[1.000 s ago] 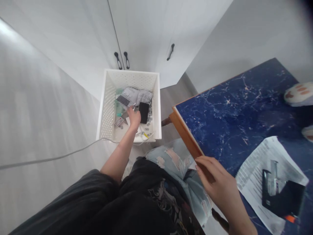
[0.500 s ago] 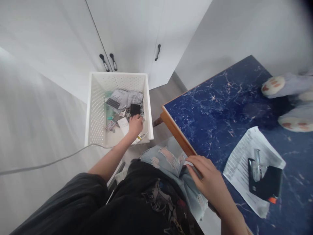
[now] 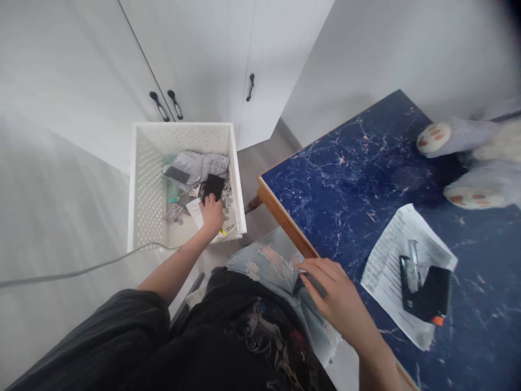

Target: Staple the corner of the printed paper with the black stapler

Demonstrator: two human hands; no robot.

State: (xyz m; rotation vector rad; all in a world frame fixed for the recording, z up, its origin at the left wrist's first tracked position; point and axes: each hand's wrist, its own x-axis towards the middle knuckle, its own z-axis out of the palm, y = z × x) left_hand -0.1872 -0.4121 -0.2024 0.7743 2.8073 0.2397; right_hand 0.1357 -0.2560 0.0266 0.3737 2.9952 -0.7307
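Observation:
My left hand (image 3: 212, 214) reaches into a white plastic basket (image 3: 237, 184), its fingers closed over the near edge of a flat black rectangular object (image 3: 214, 184). Around it lie crumpled grey-white packaging (image 3: 195, 163), a small printed box (image 3: 173, 212) and a white paper-like piece (image 3: 195, 210). Over my lap, beside the table edge, my right hand (image 3: 337, 290) is closed round a dark grey, narrow object (image 3: 316, 284); most of it is hidden by the fingers, so its kind is unclear.
On the blue marbled table (image 3: 317, 184) lie a printed sheet (image 3: 386, 260), a black stapler-like item (image 3: 427, 296) and a plush toy (image 3: 468, 141). White cabinet doors (image 3: 203, 60) stand behind the basket. A grey cable (image 3: 89, 270) crosses on the left.
The black object has turned and tilted under my left hand. My right hand stays over my lap; the white tip at its fingers no longer shows. The whole view has shifted slightly.

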